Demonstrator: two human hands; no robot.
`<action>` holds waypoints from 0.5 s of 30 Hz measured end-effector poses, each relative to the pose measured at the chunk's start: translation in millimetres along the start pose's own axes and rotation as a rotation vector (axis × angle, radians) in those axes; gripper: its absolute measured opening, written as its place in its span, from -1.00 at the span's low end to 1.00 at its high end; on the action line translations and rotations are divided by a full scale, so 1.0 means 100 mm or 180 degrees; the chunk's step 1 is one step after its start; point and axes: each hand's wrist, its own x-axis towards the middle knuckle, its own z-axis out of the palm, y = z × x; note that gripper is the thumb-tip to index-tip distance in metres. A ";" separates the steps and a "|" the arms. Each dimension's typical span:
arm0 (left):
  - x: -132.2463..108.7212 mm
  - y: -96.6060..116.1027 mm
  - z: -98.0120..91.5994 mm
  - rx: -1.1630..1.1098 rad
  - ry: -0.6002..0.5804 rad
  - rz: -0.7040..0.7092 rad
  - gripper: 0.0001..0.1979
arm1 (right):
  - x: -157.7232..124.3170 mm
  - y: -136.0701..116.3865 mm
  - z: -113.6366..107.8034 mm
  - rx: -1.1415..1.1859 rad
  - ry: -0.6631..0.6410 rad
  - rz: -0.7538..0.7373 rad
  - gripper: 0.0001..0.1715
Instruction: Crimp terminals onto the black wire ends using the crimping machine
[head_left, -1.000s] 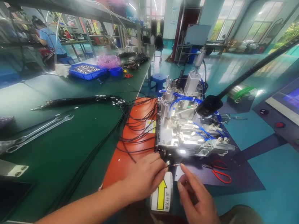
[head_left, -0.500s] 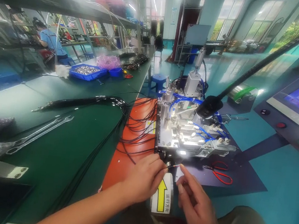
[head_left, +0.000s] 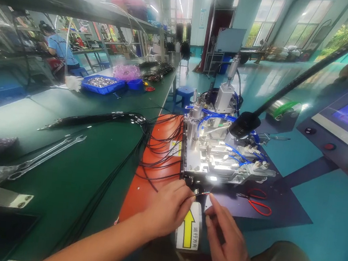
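Note:
My left hand (head_left: 167, 208) is closed in a pinch on a thin black cable (head_left: 199, 194), close to its end. The short end sticks out to the right and looks reddish near the tip. At that tip is the outstretched index finger of my right hand (head_left: 230, 241); the thumb is apart from it, lower down. Just beyond both hands stands a metal machine (head_left: 222, 147) with blue air hoses. Below the cable end is a white label with a yellow arrow (head_left: 188, 229). More black cables (head_left: 160, 162) lie across an orange surface (head_left: 133, 201) on the left.
Red-handled pliers (head_left: 258, 205) lie right of my hands. The green bench (head_left: 72, 156) bears wrenches (head_left: 53, 154), a cable bundle and a blue tray (head_left: 103, 89) of small parts. A control panel (head_left: 343, 143) stands at right, a black flexible arm (head_left: 307, 75) overhead. Someone sits far left.
My right thumb and fingers have shifted slightly left and down, with the index finger still at the cable's tip. The left hand keeps its pinch in the same place.

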 end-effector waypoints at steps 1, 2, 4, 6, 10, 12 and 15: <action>0.00 0.00 0.00 -0.0004 -0.0005 0.0004 -0.80 | -0.01 0.01 0.01 0.0004 -0.0016 0.0002 -0.48; 0.00 0.00 0.00 -0.0005 -0.0012 0.0008 -0.80 | -0.01 0.03 0.03 0.0011 -0.0030 0.0013 -0.47; 0.00 0.00 0.00 0.0003 -0.0014 0.0009 -0.80 | -0.02 0.05 0.04 0.0018 -0.0044 0.0031 -0.47; 0.01 0.00 0.00 0.0007 -0.0017 0.0003 -0.80 | -0.01 0.07 0.06 0.0013 -0.0026 0.0010 -0.47; 0.01 0.00 -0.01 0.0006 -0.0022 -0.0012 -0.81 | -0.01 0.07 0.05 0.0028 0.0046 -0.0014 -0.47; 0.01 0.00 -0.01 0.0002 -0.0024 -0.0014 -0.82 | 0.00 0.07 0.04 0.0083 0.0096 0.0024 -0.51; 0.01 -0.01 0.00 -0.0014 -0.0049 -0.0007 -0.83 | 0.02 0.07 0.02 0.0292 0.0137 0.0223 -0.61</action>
